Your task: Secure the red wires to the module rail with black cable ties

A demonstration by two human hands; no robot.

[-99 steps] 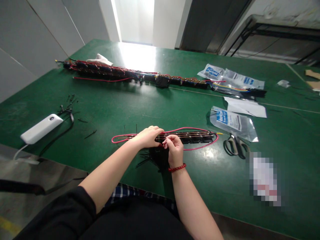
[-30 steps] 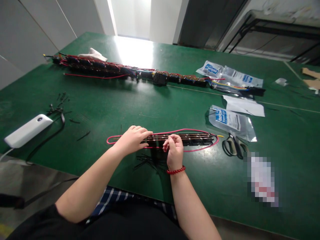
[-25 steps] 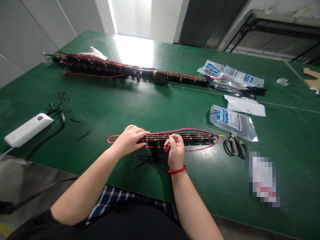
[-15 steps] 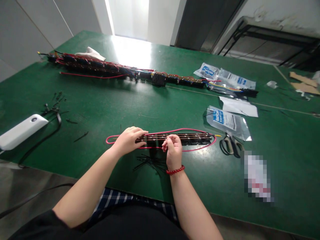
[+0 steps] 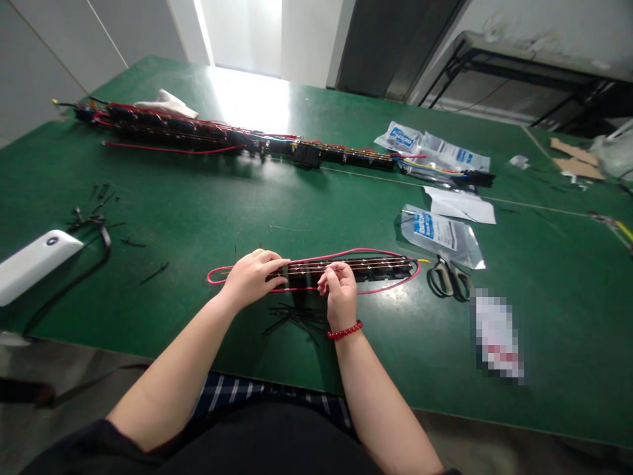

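Observation:
A short black component strip (image 5: 376,267) with a pink-red wire (image 5: 366,252) looped round it lies on the green table near the front edge. My left hand (image 5: 251,276) rests on the strip's left part, fingers flat and stretched over it. My right hand (image 5: 339,293), with a red bead bracelet at the wrist, has its fingers pinched together at the strip's middle; what they pinch is too small to name. A heap of black cable ties (image 5: 291,318) lies just in front of the strip, between my hands.
A long assembled wire-and-component strip (image 5: 237,140) runs across the far table. Plastic bags (image 5: 442,231) and scissors (image 5: 448,280) lie right of the short strip. A white device (image 5: 32,264) with a black cable sits at the left edge, with cut tie ends (image 5: 101,211) beside it.
The camera has swung right, so everything has slid left in the picture. My left hand has slid a little to the left along the strip. My right hand stays pinched at the middle.

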